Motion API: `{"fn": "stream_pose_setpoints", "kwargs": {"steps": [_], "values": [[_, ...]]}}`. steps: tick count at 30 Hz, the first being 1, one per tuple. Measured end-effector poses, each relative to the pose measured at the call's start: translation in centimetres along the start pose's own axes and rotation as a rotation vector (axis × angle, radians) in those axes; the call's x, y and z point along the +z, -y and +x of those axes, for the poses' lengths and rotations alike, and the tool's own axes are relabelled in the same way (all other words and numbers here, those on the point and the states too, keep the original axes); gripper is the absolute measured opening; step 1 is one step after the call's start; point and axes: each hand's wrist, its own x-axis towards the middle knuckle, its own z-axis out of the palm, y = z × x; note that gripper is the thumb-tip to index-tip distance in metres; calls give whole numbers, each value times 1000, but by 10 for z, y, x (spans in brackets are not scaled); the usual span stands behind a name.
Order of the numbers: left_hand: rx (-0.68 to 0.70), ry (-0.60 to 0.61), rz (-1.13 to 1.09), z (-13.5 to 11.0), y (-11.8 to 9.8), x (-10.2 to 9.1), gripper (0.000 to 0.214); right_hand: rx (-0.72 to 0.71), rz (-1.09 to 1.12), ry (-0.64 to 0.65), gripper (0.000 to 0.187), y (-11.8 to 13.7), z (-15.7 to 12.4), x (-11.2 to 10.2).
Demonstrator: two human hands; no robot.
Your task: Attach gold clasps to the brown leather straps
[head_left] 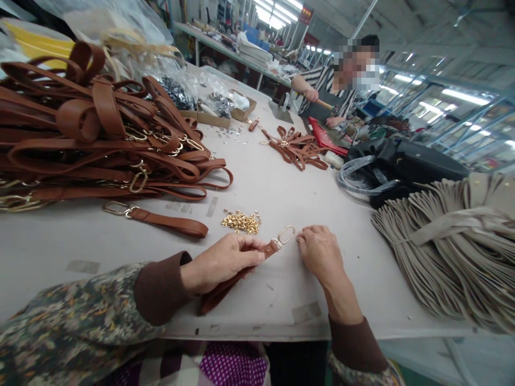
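Observation:
My left hand [227,260] is closed around a brown leather strap [219,296], thumb on top, near the table's front edge. At the strap's far end is a gold clasp with an oval ring [293,230], pointing up and to the right. My right hand [322,252] is just right of that ring, its fingers curled together; whatever they pinch, if anything, is hidden. Beyond my left hand lies a small heap of gold rivets [242,221]. Another brown strap [171,222] with a gold oval ring rests on the table to the left.
A tall pile of brown straps [100,134] fills the left side. Grey-beige strips [450,246] are bundled at right, beside a black bag [422,161]. More brown straps [295,150] lie farther back, near a co-worker [341,86] holding a wooden-handled tool. Cardboard boxes [207,119] stand behind the pile.

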Motion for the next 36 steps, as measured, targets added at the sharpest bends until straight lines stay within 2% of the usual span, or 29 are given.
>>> {"fn": "stream_pose_setpoints", "kwargs": {"steps": [6, 8, 12, 17, 27, 31, 36], "values": [[42, -41, 23, 2, 4, 2, 20, -13, 104, -18, 16, -7, 0, 6], [73, -69, 33, 1, 3, 4, 21, -37, 148, -93, 14, -6, -5, 8], [150, -128, 23, 2, 3, 5, 22, -85, 288, -332, 17, 0, -20, 13], [155, -193, -49, 4, 6, 1, 22, -4, 262, -414, 21, 1, -29, 17], [135, -340, 66, 5, -3, 0, 19, -61, 59, -235, 19, 5, -6, 19], [127, -304, 67, 4, -4, 2, 23, -72, 16, -219, 19, 8, 2, 17], [106, -262, 41, 6, -1, 3, 31, -13, 11, -150, 18, 11, 12, 10]]}}
